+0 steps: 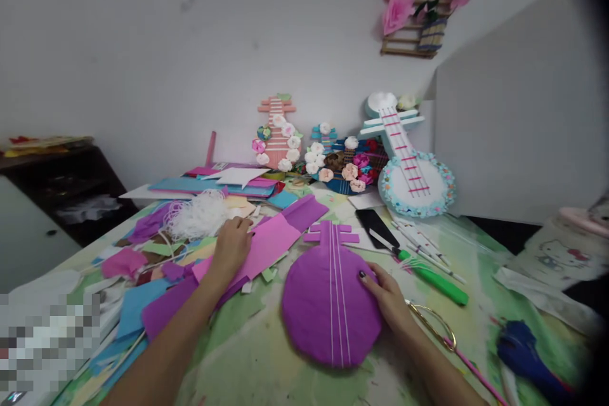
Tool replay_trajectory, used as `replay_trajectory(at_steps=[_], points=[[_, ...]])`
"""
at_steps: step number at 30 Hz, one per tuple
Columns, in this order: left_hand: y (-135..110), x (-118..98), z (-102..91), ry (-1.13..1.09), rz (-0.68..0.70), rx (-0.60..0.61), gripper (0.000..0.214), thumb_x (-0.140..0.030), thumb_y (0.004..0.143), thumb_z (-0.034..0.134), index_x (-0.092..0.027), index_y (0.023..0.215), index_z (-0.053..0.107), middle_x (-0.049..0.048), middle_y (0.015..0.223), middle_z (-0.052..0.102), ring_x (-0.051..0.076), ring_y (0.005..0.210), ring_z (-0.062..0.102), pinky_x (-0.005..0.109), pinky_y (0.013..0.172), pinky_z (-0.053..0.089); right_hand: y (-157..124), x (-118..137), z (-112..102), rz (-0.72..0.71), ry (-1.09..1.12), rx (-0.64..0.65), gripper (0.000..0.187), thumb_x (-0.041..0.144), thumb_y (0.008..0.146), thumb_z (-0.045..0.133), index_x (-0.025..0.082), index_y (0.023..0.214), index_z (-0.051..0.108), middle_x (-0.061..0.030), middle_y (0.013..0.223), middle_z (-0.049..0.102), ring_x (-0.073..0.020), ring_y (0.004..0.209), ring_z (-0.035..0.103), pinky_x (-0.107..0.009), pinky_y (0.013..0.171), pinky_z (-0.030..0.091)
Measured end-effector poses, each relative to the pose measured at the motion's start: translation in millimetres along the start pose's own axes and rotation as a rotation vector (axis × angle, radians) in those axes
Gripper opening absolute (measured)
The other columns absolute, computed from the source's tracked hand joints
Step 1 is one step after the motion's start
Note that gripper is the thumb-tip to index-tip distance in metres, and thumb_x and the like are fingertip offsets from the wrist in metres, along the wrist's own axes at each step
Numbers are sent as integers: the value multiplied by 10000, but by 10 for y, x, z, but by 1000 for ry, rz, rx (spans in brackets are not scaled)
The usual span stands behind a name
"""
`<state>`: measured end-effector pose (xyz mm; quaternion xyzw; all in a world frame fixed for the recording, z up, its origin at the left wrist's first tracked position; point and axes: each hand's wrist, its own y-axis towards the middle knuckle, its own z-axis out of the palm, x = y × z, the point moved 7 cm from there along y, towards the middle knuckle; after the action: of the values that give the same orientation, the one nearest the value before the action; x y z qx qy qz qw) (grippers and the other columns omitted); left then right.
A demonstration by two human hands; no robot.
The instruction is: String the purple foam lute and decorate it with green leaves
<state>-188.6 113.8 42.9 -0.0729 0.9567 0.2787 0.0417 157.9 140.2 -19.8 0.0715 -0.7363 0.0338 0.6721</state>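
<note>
A purple paper craft shaped like a round lute (pixel 328 304) with white strings lies flat on the green table. My right hand (pixel 387 298) rests on its right edge, fingers stretched flat against it. My left hand (pixel 231 247) reaches left over a pile of pink and purple paper sheets (pixel 266 244), fingers curled down on the pink sheet near a tangle of white string (pixel 197 216). Whether it grips anything is hidden.
Finished lute crafts with paper flowers (pixel 278 139) and a white and blue one (pixel 409 171) stand against the wall. A green-handled knife (pixel 431 276), a black phone (pixel 375 227), gold scissors (pixel 435 323) and a blue tool (pixel 526 349) lie to the right. Paper scraps (pixel 124 279) cover the left.
</note>
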Motion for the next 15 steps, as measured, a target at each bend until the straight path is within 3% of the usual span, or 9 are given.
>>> replay_trajectory(at_steps=[2, 5, 8, 11, 15], points=[[-39, -192, -38, -157, 76, -84, 121, -180, 829, 497, -165, 830, 617, 91, 865, 630, 239, 861, 570, 345, 783, 442, 1, -18, 67, -6, -3, 70, 445, 480, 672, 678, 178, 999, 683, -96, 1067, 698, -304, 996, 619, -409, 906, 455], [-122, -500, -54, -422, 170, -105, 166, -196, 851, 480, -184, 724, 586, 43, 752, 628, 184, 752, 574, 295, 713, 446, 3, -41, 119, -26, -59, 164, 435, 480, 735, 631, 175, 1040, 680, -98, 1091, 692, -293, 1008, 620, -411, 921, 448], [-224, -716, -48, -589, 201, -71, 164, -179, 854, 465, -186, 759, 599, 37, 763, 635, 163, 746, 582, 270, 693, 447, 13, -29, 67, -81, -206, 128, 406, 449, 775, 593, 181, 1070, 668, -91, 1094, 691, -278, 1019, 617, -396, 907, 453], [-325, -808, -8, -603, 197, -15, 172, -148, 849, 419, -181, 791, 578, 50, 781, 615, 168, 756, 566, 276, 689, 442, 7, 7, -13, -104, -342, 34, 390, 440, 784, 573, 196, 1075, 665, -78, 1025, 710, -263, 925, 651, -387, 835, 483], [-394, -763, 89, -525, 153, 35, 173, -106, 825, 353, -185, 779, 500, 48, 757, 547, 177, 718, 508, 288, 646, 415, -27, 86, -52, -132, -422, -8, 326, 404, 807, 539, 206, 1029, 671, -58, 961, 718, -225, 804, 674, -345, 753, 498]])
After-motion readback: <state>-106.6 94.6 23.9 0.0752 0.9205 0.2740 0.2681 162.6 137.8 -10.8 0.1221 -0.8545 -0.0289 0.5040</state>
